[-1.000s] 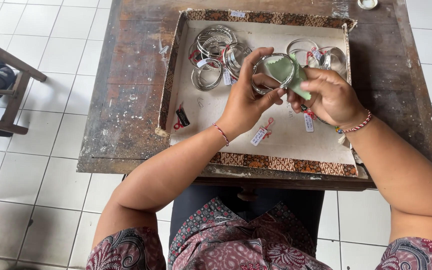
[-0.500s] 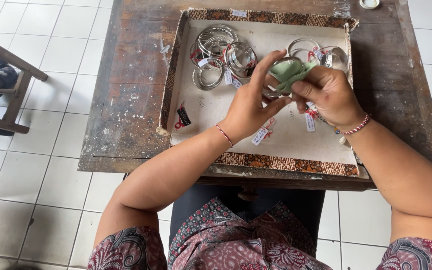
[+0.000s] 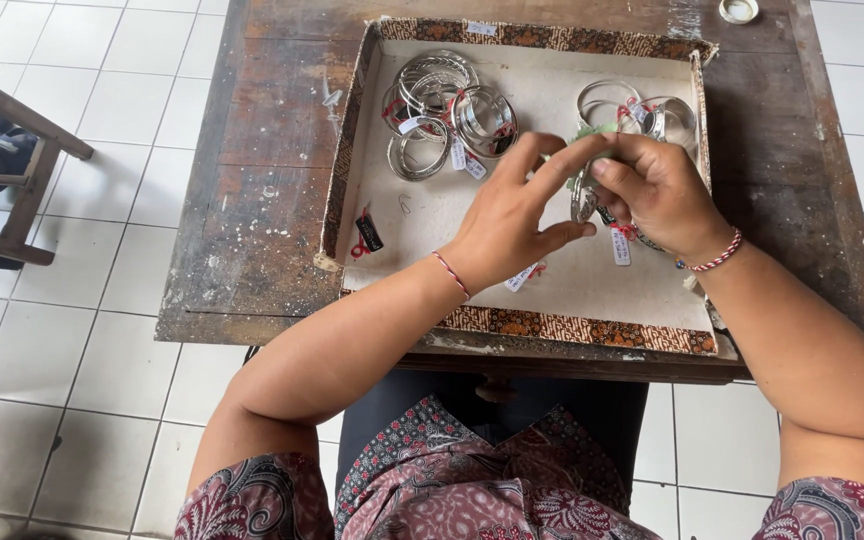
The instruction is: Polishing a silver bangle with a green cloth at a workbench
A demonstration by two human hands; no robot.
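left hand (image 3: 507, 225) pinching green cloth (image 3: 592, 133) | right hand (image 3: 657, 190) gripping silver bangle (image 3: 582, 195) | above tray (image 3: 352, 150), bangle pile (image 3: 442, 115) far left

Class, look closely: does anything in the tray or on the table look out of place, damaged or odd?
A small black tag with a red tie lies alone in the tray, apart from the bangle pile. The wooden table is badly worn and stained.

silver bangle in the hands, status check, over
Left hand and right hand both pinch a silver metal bangle with a pale green cloth. Held above the batik-edged shallow tray. Nothing blocking.
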